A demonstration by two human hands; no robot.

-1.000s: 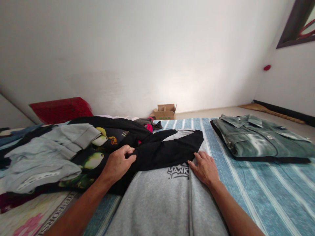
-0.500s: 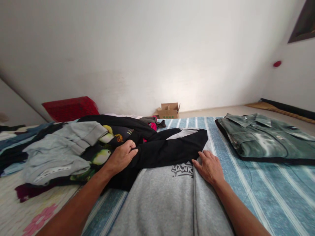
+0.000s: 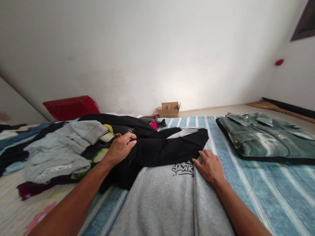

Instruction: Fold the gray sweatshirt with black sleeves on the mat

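Note:
My left hand (image 3: 119,149) lies curled over a fold of a black garment (image 3: 167,148), with its fingers gathered on the cloth. The garment lies across a grey sweatshirt (image 3: 167,200) printed with dark lettering. My right hand (image 3: 209,167) rests flat on the sweatshirt's edge, fingers apart, near the black garment's lower corner. To the left lie a light grey garment (image 3: 61,150) and a dark printed cloth with green and yellow bird shapes (image 3: 99,154), partly under the black garment. A folded denim jacket (image 3: 264,137) lies at the right.
A blue-striped bedspread (image 3: 248,186) runs under the clothes, with a floral cloth (image 3: 14,193) at the lower left. Beyond stand a red cushion (image 3: 71,108) and an open cardboard box (image 3: 169,110) against a white wall (image 3: 147,52).
My left hand has shifted slightly farther from me along the black fold. The right hand stays on the sweatshirt. The whole view has drifted slightly leftward.

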